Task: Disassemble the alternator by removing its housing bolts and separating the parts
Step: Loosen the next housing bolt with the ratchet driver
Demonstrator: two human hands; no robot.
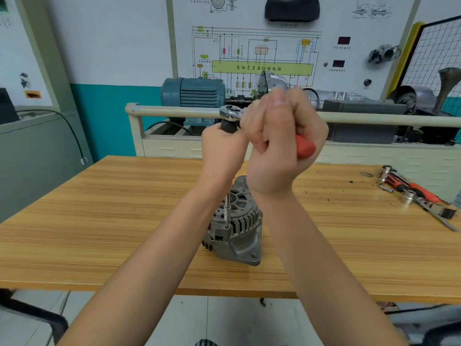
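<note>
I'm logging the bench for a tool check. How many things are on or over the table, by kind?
Alternator: 1
Ratchet in the hands, left and right, head: 1
Extension bar on a housing bolt: 1
Loose tool pile at right: 1; the pieces overlap too much to count
Total: 4

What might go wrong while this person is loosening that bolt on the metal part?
The alternator stands free on the table, with neither hand steadying it, so it may tip or twist. The long extension meets the bolt at its tip only; it might slip off. The left hand grips under the ratchet head while the right hand holds the red handle, so a slip could knock knuckles.
</note>
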